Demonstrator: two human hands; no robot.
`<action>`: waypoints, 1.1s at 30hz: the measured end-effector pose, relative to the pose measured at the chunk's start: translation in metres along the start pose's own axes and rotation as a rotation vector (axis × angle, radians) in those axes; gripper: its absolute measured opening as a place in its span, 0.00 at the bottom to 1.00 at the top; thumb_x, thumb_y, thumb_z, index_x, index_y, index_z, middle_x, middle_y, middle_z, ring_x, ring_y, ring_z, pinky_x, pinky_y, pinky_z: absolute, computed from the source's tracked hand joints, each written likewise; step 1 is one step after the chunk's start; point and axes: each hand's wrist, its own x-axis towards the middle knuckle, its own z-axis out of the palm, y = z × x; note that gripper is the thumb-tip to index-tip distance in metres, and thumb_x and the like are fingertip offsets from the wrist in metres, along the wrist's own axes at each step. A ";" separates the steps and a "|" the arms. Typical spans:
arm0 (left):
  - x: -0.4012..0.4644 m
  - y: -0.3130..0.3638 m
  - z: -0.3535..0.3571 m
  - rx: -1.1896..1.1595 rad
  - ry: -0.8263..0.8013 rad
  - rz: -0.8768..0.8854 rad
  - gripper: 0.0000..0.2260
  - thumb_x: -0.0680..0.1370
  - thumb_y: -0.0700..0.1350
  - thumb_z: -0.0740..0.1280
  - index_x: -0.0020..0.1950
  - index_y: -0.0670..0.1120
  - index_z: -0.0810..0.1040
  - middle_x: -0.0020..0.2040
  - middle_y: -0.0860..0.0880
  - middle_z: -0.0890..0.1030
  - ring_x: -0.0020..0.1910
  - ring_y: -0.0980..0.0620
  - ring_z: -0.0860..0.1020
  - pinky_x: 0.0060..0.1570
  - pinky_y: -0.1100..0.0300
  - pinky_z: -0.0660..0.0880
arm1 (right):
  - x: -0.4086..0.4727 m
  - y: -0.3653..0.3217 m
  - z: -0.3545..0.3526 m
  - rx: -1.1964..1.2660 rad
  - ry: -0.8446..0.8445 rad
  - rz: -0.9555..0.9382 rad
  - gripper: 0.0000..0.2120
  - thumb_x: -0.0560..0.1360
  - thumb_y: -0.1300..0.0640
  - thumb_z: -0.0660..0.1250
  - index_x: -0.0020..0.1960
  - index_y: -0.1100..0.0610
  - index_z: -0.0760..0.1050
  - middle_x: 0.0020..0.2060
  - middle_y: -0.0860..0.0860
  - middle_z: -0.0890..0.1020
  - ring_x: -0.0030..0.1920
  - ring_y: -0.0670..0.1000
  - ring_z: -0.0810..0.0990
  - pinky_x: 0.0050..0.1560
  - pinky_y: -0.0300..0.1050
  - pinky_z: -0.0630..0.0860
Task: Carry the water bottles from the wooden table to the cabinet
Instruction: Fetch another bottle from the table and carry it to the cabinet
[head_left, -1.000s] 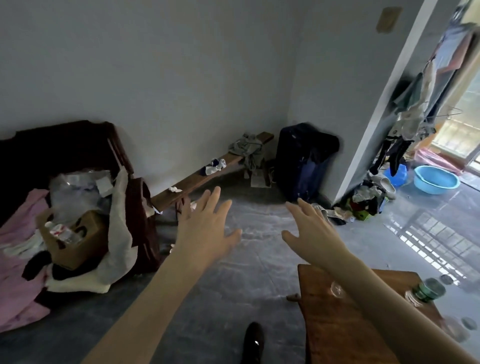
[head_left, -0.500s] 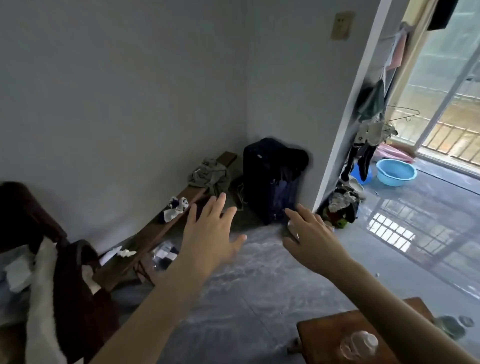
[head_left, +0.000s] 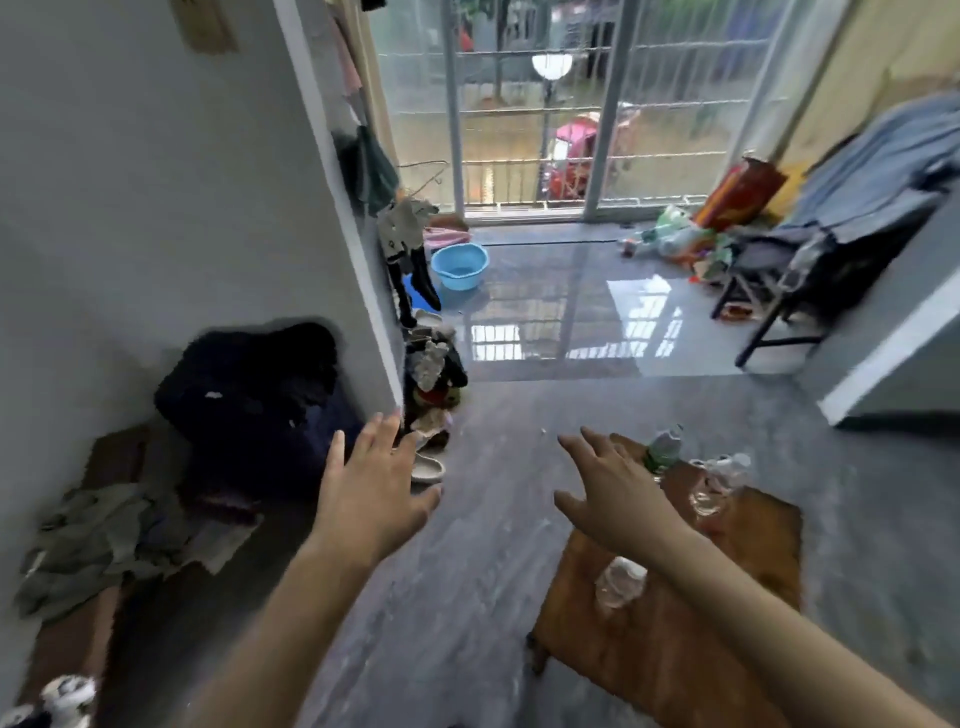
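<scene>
My view has swung right, bringing the wooden table (head_left: 727, 649) and its water bottles (head_left: 621, 581) fully into sight below my right hand (head_left: 613, 493). Both it and my left hand (head_left: 371, 493) are spread open and empty, so picking up can begin.

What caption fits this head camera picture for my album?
Two empty open hands, left hand and right hand, reach toward water bottles on a wooden table.
</scene>
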 end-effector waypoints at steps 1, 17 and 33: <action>0.015 0.003 0.000 0.000 -0.004 0.048 0.32 0.80 0.64 0.59 0.81 0.54 0.56 0.84 0.50 0.47 0.82 0.50 0.47 0.79 0.43 0.44 | -0.005 0.006 -0.001 0.010 0.024 0.050 0.33 0.78 0.44 0.64 0.78 0.50 0.57 0.78 0.54 0.59 0.76 0.58 0.63 0.73 0.55 0.64; 0.077 0.186 0.063 0.068 -0.285 0.721 0.37 0.77 0.64 0.65 0.81 0.56 0.52 0.84 0.49 0.49 0.82 0.46 0.51 0.79 0.41 0.50 | -0.089 0.128 0.018 0.217 0.177 0.591 0.33 0.78 0.45 0.64 0.79 0.50 0.58 0.78 0.52 0.59 0.77 0.52 0.59 0.75 0.50 0.62; 0.118 0.257 0.179 0.029 -0.411 0.739 0.44 0.73 0.61 0.72 0.81 0.58 0.50 0.84 0.52 0.51 0.82 0.48 0.53 0.79 0.44 0.52 | -0.041 0.213 0.125 0.248 -0.045 0.564 0.32 0.78 0.46 0.61 0.79 0.49 0.56 0.78 0.51 0.60 0.77 0.51 0.60 0.75 0.47 0.60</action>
